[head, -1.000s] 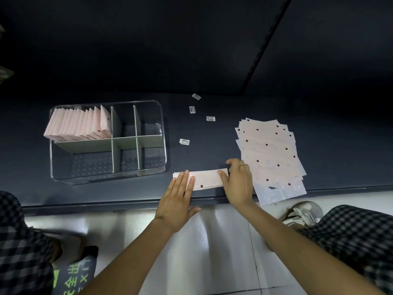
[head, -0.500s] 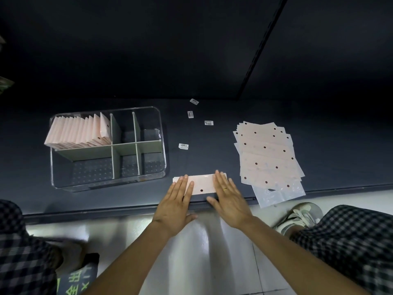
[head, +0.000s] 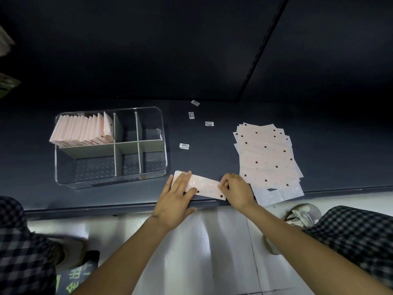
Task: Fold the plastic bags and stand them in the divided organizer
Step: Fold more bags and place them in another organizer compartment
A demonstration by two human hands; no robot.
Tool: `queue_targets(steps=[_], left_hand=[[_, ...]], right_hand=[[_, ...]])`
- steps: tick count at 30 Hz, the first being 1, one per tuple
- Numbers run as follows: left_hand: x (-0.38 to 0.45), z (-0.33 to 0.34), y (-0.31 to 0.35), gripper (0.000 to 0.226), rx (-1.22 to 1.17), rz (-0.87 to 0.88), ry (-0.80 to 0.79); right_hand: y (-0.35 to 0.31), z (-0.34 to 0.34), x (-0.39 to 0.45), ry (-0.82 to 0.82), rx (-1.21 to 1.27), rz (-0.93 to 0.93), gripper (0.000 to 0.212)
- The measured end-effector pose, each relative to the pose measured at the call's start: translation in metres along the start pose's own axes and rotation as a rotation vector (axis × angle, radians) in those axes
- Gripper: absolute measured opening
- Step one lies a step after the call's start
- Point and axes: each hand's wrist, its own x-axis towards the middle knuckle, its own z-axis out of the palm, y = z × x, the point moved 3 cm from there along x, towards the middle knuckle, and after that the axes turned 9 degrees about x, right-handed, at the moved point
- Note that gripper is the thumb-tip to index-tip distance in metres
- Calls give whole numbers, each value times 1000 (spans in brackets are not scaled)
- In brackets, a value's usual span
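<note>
The folded pink bag strip point(head: 204, 186) lies at the shelf's point(head: 106, 199) front edge, at five o'clock from the clear organizer point(head: 163, 145). Left hand point(head: 176, 194) presses its left end with flat, straight fingers; right hand point(head: 236, 190) pinches its right end.

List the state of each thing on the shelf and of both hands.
bag strip: folded narrow, flat at shelf edge.
left hand: flat, pressing the strip's left end.
right hand: pinching the strip's right end.
organizer: back-left compartment filled, others empty.
folded bags: standing, leaning.
flat bag pile: unfolded, fanned.
</note>
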Motion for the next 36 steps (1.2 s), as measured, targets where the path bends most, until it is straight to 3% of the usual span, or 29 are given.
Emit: queue_targets(steps=[5, 9, 11, 13, 14, 17, 20, 26, 28, 32, 36], left_hand=[[-8, 3, 19, 74, -59, 58, 110], [-15, 8, 23, 64, -9, 52, 165], [-16, 9, 21, 58, 5, 32, 214], [-17, 9, 18, 53, -2, 15, 256], [-18, 9, 16, 50, -11, 9, 274], [-20, 7, 12, 45, -77, -39, 315], [-23, 8, 11, 40, -219, -121, 327], [-28, 8, 9, 23, -405, -274, 326], [-28, 9, 5, 13, -440, -404, 311], [-30, 18, -4, 11, -559, -766, 204], [-21, 15, -5, 11, -589, -861, 133]], right_hand=[[-1, 25, -36, -142, 129, 187, 17], [-8, 28, -50, -319, 175, 171, 38], [-8, 18, -47, -198, 74, 93, 33], [-5, 7, -43, -65, 35, -68, 13], [-3, 4, -41, -69, 30, -166, 18], [0, 9, -37, -235, -66, -391, 58], [-7, 19, -31, -228, -40, -481, 58], [-25, 30, -16, -165, 164, -345, 23], [-28, 31, -10, -158, 165, -272, 17], [-35, 33, -4, -182, 177, -115, 39], [-44, 34, 4, -201, 63, -23, 53]])
